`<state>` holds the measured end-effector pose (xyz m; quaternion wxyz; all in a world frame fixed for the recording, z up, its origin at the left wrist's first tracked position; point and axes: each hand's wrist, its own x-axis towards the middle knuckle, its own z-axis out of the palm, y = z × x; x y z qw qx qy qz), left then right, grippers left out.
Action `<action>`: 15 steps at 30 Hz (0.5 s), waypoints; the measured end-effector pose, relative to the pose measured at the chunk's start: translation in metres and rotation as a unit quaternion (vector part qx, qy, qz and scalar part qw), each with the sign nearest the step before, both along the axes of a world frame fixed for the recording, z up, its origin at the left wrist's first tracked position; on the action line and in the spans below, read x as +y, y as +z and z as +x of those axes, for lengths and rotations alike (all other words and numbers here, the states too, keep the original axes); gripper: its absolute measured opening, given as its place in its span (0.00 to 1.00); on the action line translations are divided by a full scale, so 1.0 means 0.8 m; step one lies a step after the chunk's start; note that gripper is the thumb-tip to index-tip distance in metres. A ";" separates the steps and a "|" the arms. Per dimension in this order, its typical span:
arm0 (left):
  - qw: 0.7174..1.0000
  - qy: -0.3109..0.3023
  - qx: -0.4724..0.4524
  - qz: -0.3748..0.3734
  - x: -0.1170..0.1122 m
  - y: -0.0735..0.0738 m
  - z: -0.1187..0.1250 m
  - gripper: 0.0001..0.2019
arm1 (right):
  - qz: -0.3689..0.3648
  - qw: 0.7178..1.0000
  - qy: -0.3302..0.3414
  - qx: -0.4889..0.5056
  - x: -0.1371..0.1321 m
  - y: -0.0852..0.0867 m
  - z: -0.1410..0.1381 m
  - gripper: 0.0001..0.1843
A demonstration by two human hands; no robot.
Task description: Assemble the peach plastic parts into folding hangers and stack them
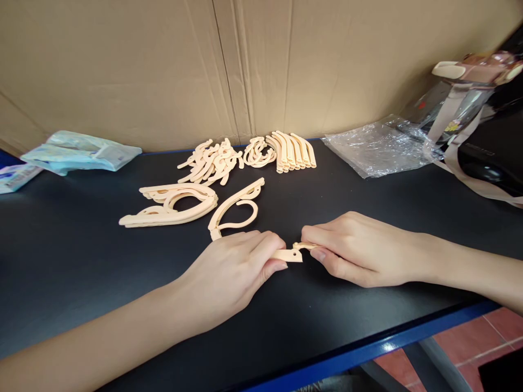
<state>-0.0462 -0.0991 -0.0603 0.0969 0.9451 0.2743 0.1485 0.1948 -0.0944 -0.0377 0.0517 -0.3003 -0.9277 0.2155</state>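
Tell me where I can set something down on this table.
Bare black tabletop lies left of the folded beige pieces, below the blue packet; another patch separates the right grip from the clear plastic bag. Crowded: the back middle, where loose beige pieces, curled hooks and curved bars lie side by side.

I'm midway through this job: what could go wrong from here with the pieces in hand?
1. The small piece is pinched in the right hand with only a short end showing, so it could slip.
2. That end sits close to the holed end of the strip in the left hand; pressing at a slant might strain either.
3. The hooked piece runs behind the left hand; moving that hand could shift it.
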 end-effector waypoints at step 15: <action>1.000 0.002 -0.017 -0.025 0.004 -0.007 -0.002 0.12 | -0.039 0.999 -0.018 0.022 0.001 0.001 -0.001 0.10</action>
